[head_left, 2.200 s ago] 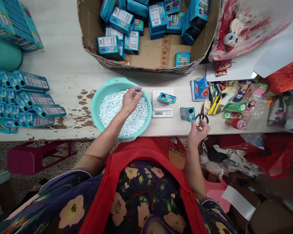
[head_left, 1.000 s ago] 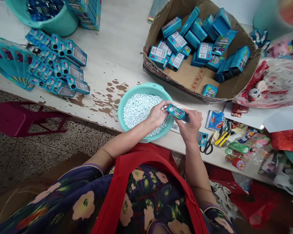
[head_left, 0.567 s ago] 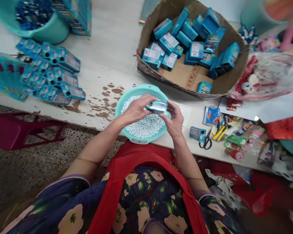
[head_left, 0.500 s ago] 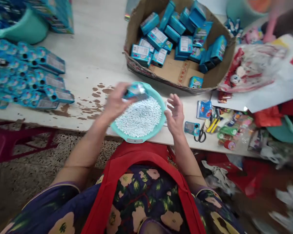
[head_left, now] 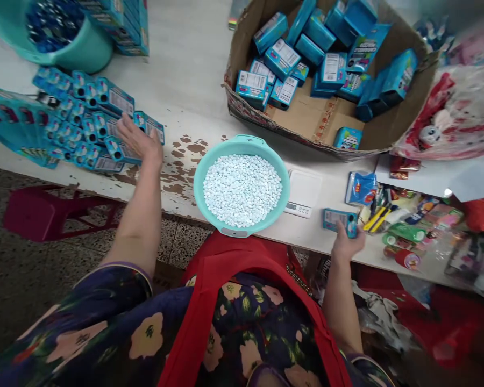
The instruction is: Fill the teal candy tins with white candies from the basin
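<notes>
My left hand reaches to the rows of blue printed boxes on the left. Its fingers are stretched out over the box ends, and one blue box lies just beyond the hand. At the table's front edge, my right hand has thumb and fingers closed around the right end of a small flat blue box. The scissors there are hidden by this hand. Between my hands stands a mint-green bowl filled with small white pellets. A white kitchen scale shows at the bowl's right.
A worn cardboard box holds several blue boxes at the back. A green tub of shiny blue pieces stands back left. Yellow-handled cutters and small packets crowd the right. A magenta stool is below the left table edge.
My left hand has moved left from over the bowl, and the box it held now appears beside the stack. My right hand has gone right to the flat blue box. The view has shifted.
</notes>
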`<state>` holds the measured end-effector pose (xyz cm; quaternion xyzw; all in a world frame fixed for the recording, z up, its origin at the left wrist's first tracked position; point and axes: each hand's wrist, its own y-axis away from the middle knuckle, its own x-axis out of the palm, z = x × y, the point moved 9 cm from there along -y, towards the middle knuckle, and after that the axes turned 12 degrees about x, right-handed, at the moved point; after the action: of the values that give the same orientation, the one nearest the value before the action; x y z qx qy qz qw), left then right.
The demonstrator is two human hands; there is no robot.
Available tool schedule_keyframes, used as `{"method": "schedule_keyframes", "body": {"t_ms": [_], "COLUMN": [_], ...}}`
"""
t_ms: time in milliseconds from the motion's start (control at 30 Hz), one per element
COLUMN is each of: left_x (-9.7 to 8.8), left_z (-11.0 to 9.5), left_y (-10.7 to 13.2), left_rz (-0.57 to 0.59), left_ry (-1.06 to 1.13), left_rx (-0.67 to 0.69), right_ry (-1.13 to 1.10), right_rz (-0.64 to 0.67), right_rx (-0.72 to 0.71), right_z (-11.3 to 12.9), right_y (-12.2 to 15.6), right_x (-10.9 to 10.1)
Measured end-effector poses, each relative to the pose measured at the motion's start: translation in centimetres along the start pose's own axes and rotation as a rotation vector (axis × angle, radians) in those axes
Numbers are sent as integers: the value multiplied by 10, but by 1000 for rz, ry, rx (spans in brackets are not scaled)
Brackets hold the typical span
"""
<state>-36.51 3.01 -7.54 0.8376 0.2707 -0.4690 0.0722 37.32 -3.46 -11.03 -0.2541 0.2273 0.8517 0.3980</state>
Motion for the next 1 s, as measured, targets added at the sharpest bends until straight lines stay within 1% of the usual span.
{"method": "schedule_keyframes", "body": {"t_ms": [33,67,100,133,200,233,300,367,433,500,567,633,667,733,767,833,900,1000], "left_x": [-9,3,27,48,87,105,130,146,158,166,171,175,175,169,163,144,121,90], "left_z": [-14,-37,-62,-85,-119,-129,-137,-142,-147,-147,-142,-139,-140,-148,-156,-174,-196,-218], "left_y": [17,34,55,77,116,131,147,152,152,153,157,164,168,174,175,174,170,161], "left_rz": [-121,-61,100,197,331,388,429,454,483,482,447,415,404,406,416,430,411,281], "left_ry": [-111,-107,-46,-16,0,-38,-96,-73,41,227,501,837,1001,1263,1357,1485,1572,1657], "left_rx": [-11,51,142,201,264,262,179,96,31,-79,-240,-413,-501,-657,-704,-725,-663,-522], "right_ry": [-31,-65,-96,-121,-158,-170,-178,-166,-156,-148,-140,-118,-100,-46,-14,46,99,148], "right_rz": [-28,-44,-41,-13,99,175,333,482,611,689,714,732,746,770,777,791,821,859], "right_rx": [-34,-76,-122,-163,-215,-231,-251,-249,-229,-200,-169,-160,-178,-275,-351,-511,-628,-699], "right_z": [12,26,41,58,88,102,125,140,147,148,147,146,147,154,158,166,169,169], "right_y": [5,10,16,24,43,55,83,111,133,149,157,163,166,176,182,197,214,235], "right_x": [-6,-12,-15,-15,-3,7,34,63,90,109,118,121,122,120,120,121,126,139]}}
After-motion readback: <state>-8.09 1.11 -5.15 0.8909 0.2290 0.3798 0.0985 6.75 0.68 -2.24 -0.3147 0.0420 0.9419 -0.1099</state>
